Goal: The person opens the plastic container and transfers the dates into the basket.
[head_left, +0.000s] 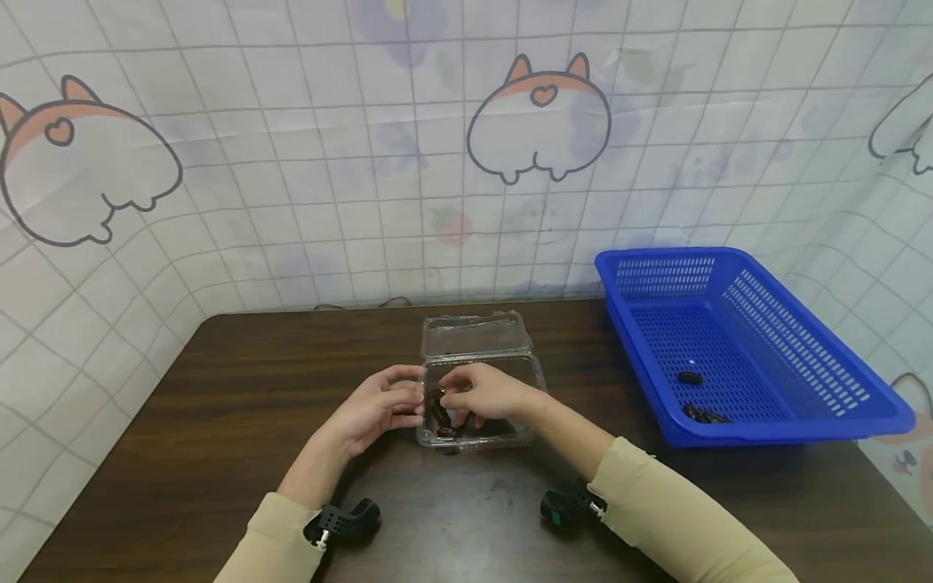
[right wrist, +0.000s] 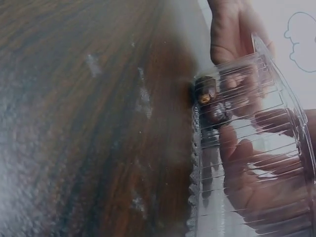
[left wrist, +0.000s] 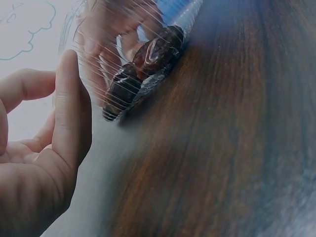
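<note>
A clear plastic clamshell box (head_left: 481, 441) lies on the table with its lid (head_left: 477, 334) folded back. Dark brown, glossy dates (head_left: 440, 414) sit along its left side; through the ribbed wall in the left wrist view, two dates (left wrist: 157, 52) show end to end. My right hand (head_left: 487, 393) reaches down into the box from the right, its curled fingers and thumb on a date. At the box's left wall, my left hand (head_left: 379, 407) rests with loosely bent fingers apart, fingertips right at the wall and nothing in its grasp.
To the right stands a blue plastic basket (head_left: 758, 324) with slotted walls, holding several dates (head_left: 703, 414). Beneath everything is a dark wood-grain table (head_left: 240, 405), with a tile-patterned sheet (head_left: 328, 162) behind it. A black wrist device (head_left: 342, 522) is strapped on each arm.
</note>
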`<state>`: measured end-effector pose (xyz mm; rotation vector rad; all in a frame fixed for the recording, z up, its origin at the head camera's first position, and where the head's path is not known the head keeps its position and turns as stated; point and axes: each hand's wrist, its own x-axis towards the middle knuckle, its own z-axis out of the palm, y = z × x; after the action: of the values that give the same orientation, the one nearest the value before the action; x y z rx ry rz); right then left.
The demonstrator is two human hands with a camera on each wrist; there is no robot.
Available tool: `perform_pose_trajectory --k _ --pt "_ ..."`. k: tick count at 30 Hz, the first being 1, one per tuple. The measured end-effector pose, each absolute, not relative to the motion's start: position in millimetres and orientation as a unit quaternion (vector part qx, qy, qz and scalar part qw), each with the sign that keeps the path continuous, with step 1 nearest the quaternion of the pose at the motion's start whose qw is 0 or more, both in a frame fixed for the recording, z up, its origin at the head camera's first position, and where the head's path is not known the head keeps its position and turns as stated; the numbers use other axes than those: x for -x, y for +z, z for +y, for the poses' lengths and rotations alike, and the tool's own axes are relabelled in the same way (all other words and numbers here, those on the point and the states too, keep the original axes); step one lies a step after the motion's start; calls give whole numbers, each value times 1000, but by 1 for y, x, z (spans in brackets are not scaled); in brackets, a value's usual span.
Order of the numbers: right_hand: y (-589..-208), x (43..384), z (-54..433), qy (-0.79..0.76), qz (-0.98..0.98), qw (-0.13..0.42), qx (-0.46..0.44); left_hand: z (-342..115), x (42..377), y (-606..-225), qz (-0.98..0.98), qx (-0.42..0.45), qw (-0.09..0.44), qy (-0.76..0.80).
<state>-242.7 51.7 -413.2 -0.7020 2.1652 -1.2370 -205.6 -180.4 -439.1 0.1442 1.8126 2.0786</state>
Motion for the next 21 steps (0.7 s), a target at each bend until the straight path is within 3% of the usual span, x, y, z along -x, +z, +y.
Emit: perform_pose_trajectory --k 21 --pt "-418 243 51 -446 809 259 281 -179 207 -439 645 -43 191 739"
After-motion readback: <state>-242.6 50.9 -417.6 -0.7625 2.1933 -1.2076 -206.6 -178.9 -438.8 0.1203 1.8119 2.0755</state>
